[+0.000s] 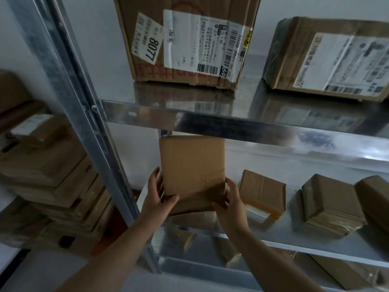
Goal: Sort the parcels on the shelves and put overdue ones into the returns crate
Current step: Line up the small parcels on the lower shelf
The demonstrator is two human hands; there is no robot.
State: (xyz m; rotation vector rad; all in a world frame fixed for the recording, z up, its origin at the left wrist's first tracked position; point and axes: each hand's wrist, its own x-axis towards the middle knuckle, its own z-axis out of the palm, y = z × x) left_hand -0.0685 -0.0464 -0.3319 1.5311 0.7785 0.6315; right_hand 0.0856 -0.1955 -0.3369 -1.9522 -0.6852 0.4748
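Observation:
A flat brown cardboard parcel stands tilted on the middle metal shelf, its top under the upper shelf's edge. My left hand grips its lower left corner, thumb across the front. My right hand grips its lower right corner, fingers curled round the taped edge. No label shows on the side facing me. No crate is in view.
Small brown parcels sit to the right on the same shelf. The upper shelf carries two labelled boxes. A steel upright stands left, with stacked boxes beyond it. More parcels lie below.

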